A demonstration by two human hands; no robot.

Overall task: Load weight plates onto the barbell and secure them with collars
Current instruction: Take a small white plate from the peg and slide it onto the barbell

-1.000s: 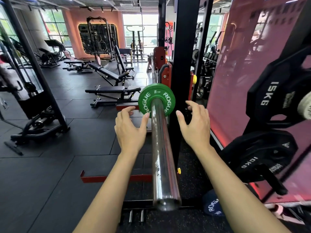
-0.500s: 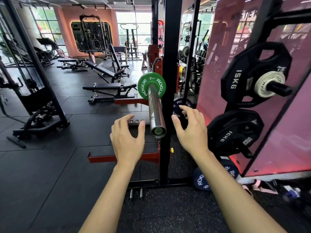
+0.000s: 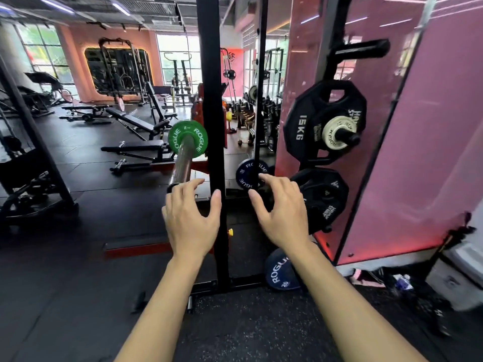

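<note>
A small green plate sits far up the chrome barbell sleeve, which points toward me. My left hand hovers open just in front of the sleeve's end, hiding the tip. My right hand is open too, fingers spread, held in front of a blue 20 plate and a black plate on the storage pegs. Neither hand holds anything. Above hangs a black 15 kg plate with a small white plate on the same peg. No collar is visible.
The black rack upright stands between my hands. A second blue plate leans at the rack's foot. A pink mirrored panel fills the right. Benches and machines stand on the dark rubber floor to the left.
I have backed away from the barbell and the view has swung right toward the plate storage. Both hands came off the green plate's sides and now hover open near the sleeve's end.
</note>
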